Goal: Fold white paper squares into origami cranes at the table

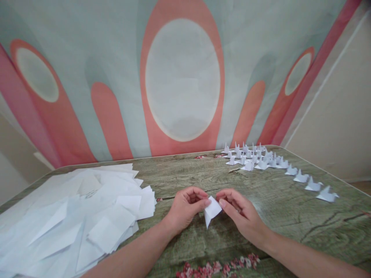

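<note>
Between my two hands, above the middle of the table, is a small folded white paper (213, 208) with a pointed flap hanging down at its lower left. My left hand (189, 204) pinches its left corner, thumb on top and fingers curled behind. At the right corner my right hand (239, 210) also pinches the paper between thumb and fingertips. Both hands are closed. The fingers behind the paper are partly hidden.
A wide heap of loose white paper sheets (107, 227) covers the table's left side. Several folded paper birds (262, 163) stand in rows at the back right, trailing down the right edge (327, 194). The wood-patterned table (290, 231) meets a patterned backdrop (182, 77) behind.
</note>
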`<state>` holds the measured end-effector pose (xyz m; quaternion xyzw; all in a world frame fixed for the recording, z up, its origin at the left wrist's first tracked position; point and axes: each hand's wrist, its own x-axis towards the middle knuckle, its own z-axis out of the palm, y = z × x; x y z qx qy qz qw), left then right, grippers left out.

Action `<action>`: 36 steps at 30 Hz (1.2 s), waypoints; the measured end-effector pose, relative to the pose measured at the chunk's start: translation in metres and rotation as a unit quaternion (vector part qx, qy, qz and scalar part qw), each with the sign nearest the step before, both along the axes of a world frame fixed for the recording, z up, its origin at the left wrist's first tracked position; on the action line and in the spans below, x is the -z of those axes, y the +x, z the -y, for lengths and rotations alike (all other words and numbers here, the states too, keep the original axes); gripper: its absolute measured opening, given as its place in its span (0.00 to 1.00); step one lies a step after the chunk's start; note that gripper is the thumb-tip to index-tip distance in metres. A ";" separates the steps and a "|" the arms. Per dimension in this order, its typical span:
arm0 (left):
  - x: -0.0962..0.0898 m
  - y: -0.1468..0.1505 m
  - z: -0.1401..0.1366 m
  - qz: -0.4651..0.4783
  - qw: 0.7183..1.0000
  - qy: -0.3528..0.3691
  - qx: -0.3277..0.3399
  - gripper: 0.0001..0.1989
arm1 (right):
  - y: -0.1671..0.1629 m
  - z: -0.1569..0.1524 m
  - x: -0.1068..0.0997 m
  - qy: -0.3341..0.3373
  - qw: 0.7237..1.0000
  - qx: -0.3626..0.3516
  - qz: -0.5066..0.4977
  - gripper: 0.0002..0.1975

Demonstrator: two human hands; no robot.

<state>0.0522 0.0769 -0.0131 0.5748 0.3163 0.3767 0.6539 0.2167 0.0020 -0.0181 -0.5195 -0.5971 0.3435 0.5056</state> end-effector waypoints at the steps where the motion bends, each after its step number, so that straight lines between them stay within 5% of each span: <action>1: 0.000 0.000 0.000 -0.003 1.000 0.002 -0.001 0.17 | 0.000 0.000 0.000 -0.001 1.000 0.001 0.014 0.08; 6: 0.002 0.000 0.001 -0.015 1.000 0.015 -0.011 0.17 | -0.001 -0.004 0.000 0.009 0.996 0.007 0.091 0.08; 10: 0.005 -0.001 -0.002 -0.029 0.998 0.040 -0.025 0.14 | 0.002 -0.008 0.002 0.003 0.998 0.046 0.047 0.10; 18: -0.002 -0.001 0.009 -0.131 0.962 0.231 -0.065 0.08 | 0.009 -0.014 0.003 0.040 0.992 0.119 -0.009 0.12; 36: -0.001 -0.001 0.011 -0.148 0.930 0.319 -0.105 0.15 | 0.005 -0.013 0.006 0.061 0.989 0.130 0.045 0.09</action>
